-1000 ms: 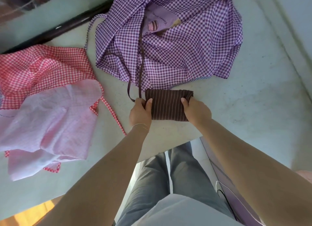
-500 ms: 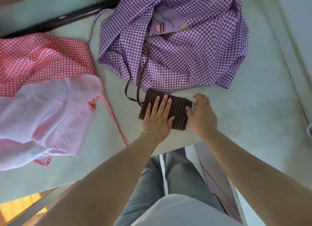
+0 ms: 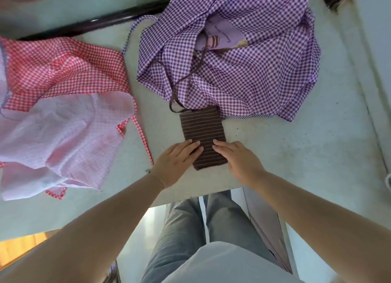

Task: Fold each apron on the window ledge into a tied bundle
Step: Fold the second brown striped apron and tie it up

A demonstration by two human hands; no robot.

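A brown striped apron (image 3: 202, 132), folded into a narrow rectangle, lies lengthwise on the pale window ledge (image 3: 285, 155) near its front edge. Its brown strap (image 3: 179, 81) trails up across the purple gingham apron (image 3: 243, 66), which lies crumpled behind it. My left hand (image 3: 176, 160) and my right hand (image 3: 239, 159) rest flat on the near half of the folded apron, fingertips nearly meeting. A red gingham apron (image 3: 63, 71) with its pale pink underside (image 3: 55, 138) turned up lies crumpled at the left.
A dark window rail (image 3: 95, 25) runs along the back left of the ledge. The ledge's front edge is cut back just below my hands, with my legs (image 3: 190, 229) showing beneath. A red tie (image 3: 141, 134) trails toward the front.
The folded brown apron has turned from lying crosswise to lying lengthwise. Both hands moved from its sides onto its near end and now press it flat.
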